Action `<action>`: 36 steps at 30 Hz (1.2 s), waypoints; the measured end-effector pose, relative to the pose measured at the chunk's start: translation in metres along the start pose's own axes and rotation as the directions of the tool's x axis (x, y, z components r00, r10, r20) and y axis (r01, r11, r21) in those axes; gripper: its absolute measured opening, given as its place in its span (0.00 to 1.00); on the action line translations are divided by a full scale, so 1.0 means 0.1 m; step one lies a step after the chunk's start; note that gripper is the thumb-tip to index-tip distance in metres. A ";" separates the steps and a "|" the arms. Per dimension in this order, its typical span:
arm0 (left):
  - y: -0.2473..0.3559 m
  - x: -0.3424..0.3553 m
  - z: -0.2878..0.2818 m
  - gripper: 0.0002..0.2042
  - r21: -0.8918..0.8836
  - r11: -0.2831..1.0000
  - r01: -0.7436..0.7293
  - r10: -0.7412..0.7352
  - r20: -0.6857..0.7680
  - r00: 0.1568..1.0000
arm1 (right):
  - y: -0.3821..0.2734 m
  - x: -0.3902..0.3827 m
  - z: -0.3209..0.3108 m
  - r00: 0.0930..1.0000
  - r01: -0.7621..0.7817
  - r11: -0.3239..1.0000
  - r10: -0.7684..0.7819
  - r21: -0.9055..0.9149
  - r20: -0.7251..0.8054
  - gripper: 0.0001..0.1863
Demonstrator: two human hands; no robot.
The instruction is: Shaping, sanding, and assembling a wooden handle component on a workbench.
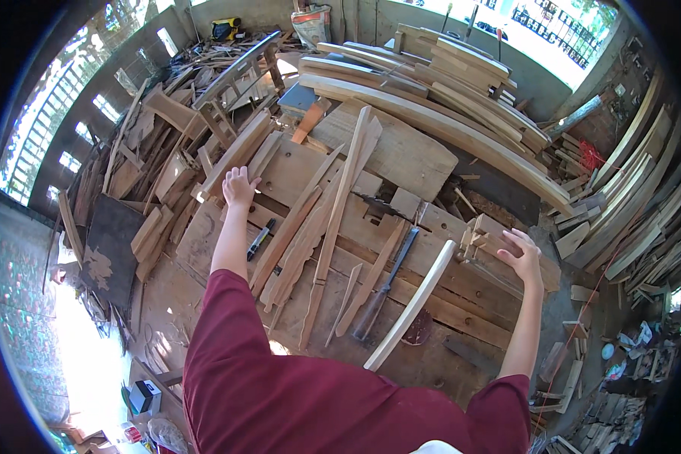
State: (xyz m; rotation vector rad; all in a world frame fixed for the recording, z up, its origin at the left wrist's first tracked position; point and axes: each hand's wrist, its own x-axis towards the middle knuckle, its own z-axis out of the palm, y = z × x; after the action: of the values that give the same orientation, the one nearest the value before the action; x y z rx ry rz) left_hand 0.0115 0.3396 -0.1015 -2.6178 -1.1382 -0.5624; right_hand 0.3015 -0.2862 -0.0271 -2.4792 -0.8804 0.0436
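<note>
My left hand [240, 188] rests at the near end of a wooden block [246, 151] on the left of the workbench [446, 378], fingers slightly bent and thumb apart. On the right, my right hand [522, 256] hovers or rests by a wooden clamp-like block [486, 238], its fingers spread; contact is unclear. Neither hand appears to hold anything. Between them lie a long narrow board [339, 216], a scalloped wooden strip [299, 253], a long dark metal tool [386, 284] and a dark marker pen [261, 240]. A pale squared stick [412, 306] slants toward my body.
Long curved beams [431, 129] are stacked across the far side. Scrap wood [170, 170] piles up at left, with a wooden frame [227, 94] behind. More boards [643, 189] lean at right. A round reddish disc [417, 329] lies beside the pale stick.
</note>
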 end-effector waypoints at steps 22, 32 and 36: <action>1.90 -0.35 -1.51 0.16 -0.855 0.383 -0.348 0.366 -0.206 0.908 | -0.42 -0.22 0.40 0.873 0.289 0.826 -0.435 -0.484 -0.222 0.27; 2.43 -1.47 -1.76 0.17 -0.426 0.614 -0.665 0.756 0.073 0.651 | -1.78 -0.17 0.94 0.582 0.784 0.555 -0.813 -0.279 0.020 0.22; 2.06 -1.32 -1.67 0.19 -0.635 0.606 -0.479 0.719 0.180 0.671 | -1.82 -0.28 0.94 0.629 0.718 0.633 -0.768 -0.288 -0.120 0.23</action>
State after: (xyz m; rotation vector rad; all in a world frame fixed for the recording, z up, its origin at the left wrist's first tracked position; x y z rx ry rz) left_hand 0.0388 0.0562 -0.0204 -3.4732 -0.0051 -0.1570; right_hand 0.1553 -0.1397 -0.0276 -2.0189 -1.8168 -0.6549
